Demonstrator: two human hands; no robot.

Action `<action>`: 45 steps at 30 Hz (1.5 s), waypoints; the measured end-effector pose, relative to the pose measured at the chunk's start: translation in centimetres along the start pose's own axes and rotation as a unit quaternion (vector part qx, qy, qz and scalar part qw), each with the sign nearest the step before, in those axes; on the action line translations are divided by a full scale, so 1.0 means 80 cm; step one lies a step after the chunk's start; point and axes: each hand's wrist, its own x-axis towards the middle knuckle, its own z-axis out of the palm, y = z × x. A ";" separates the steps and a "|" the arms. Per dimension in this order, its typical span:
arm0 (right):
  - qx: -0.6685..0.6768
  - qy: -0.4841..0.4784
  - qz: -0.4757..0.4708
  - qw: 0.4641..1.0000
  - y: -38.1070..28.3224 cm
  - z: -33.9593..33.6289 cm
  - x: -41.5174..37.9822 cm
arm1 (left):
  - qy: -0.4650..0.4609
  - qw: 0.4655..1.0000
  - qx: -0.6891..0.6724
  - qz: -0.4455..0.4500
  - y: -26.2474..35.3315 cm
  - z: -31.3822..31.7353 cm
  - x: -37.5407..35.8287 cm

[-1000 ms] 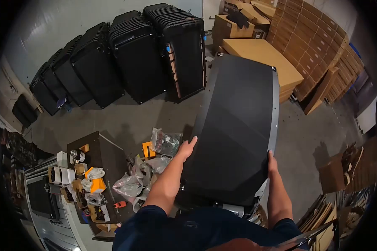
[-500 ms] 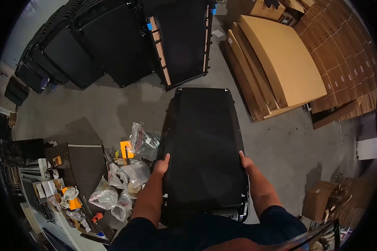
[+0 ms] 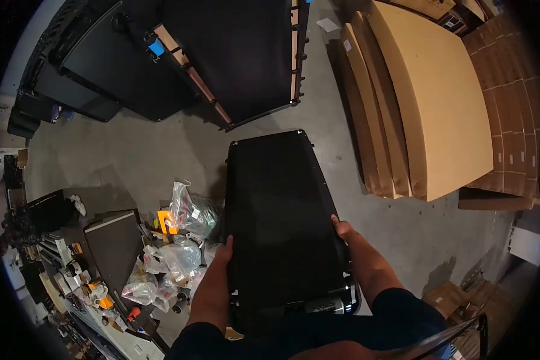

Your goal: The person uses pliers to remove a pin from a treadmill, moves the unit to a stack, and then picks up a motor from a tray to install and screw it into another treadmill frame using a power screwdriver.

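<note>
A long black panel (image 3: pixel 279 204) with metal fittings at its corners stretches away from my body in the head view. My left hand (image 3: pixel 225 249) grips its left edge, thumb on the top surface and fingers hidden beneath. On the opposite side my right hand (image 3: pixel 341 229) holds the right edge in the same way. A shiny metal and black part (image 3: pixel 333 306) shows at the panel's near end, close to my body.
Black framed panels (image 3: pixel 240 54) stand ahead and to the left. Large cardboard boxes (image 3: pixel 438 108) lean at the right. Plastic bags (image 3: pixel 183 261) and a dark table (image 3: pixel 114 246) are at the left, a cardboard carton (image 3: pixel 447 299) at lower right.
The view has turned and moved nearer the standing panels. The held panel's far end now points slightly left, with both hands still on its edges.
</note>
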 end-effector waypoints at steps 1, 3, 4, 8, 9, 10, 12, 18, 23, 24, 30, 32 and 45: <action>-0.018 -0.008 -0.001 1.000 -0.004 -0.013 -0.013 | -0.010 1.000 0.006 0.014 0.000 -0.003 -0.011; 0.020 -0.065 0.069 0.995 -0.016 -0.054 -0.032 | -0.016 0.998 0.003 0.055 0.015 -0.013 -0.028; 0.043 -0.095 0.104 0.989 -0.003 -0.070 -0.042 | -0.031 0.999 -0.001 0.038 0.021 -0.012 -0.038; 0.317 -0.277 0.030 0.907 0.012 -0.125 -0.140 | -0.017 0.999 -0.005 0.041 0.050 -0.024 -0.051; 0.351 -0.262 0.013 0.899 0.010 -0.130 -0.159 | 0.000 0.998 -0.008 0.059 0.057 -0.023 -0.055; 0.381 -0.246 -0.005 0.891 0.011 -0.138 -0.176 | -0.061 0.995 -0.069 0.040 0.071 -0.036 -0.081; 0.352 -0.211 -0.067 0.909 0.005 -0.148 -0.178 | -0.184 0.964 -0.190 0.000 0.105 -0.072 -0.144; 0.391 -0.188 -0.021 0.901 -0.159 -0.174 -0.277 | -0.218 0.839 -0.499 -0.005 0.082 -0.186 -0.326; 0.435 -0.245 -0.079 0.863 -0.275 -0.198 -0.308 | -0.239 0.807 -0.526 0.123 0.209 -0.304 -0.393; 0.445 -0.271 -0.115 0.846 -0.300 -0.195 -0.325 | -0.278 0.763 -0.567 0.139 0.209 -0.315 -0.361; 0.512 -0.181 -0.230 0.808 -0.478 -0.163 -0.413 | -0.224 0.839 -0.468 0.166 0.366 -0.491 -0.357; 0.523 -0.186 -0.305 0.774 -0.538 -0.152 -0.385 | -0.193 0.849 -0.448 0.202 0.417 -0.541 -0.344; 0.363 -0.079 -0.190 0.909 -0.568 -0.094 -0.299 | 0.290 0.724 -0.427 0.458 0.480 -0.664 -0.261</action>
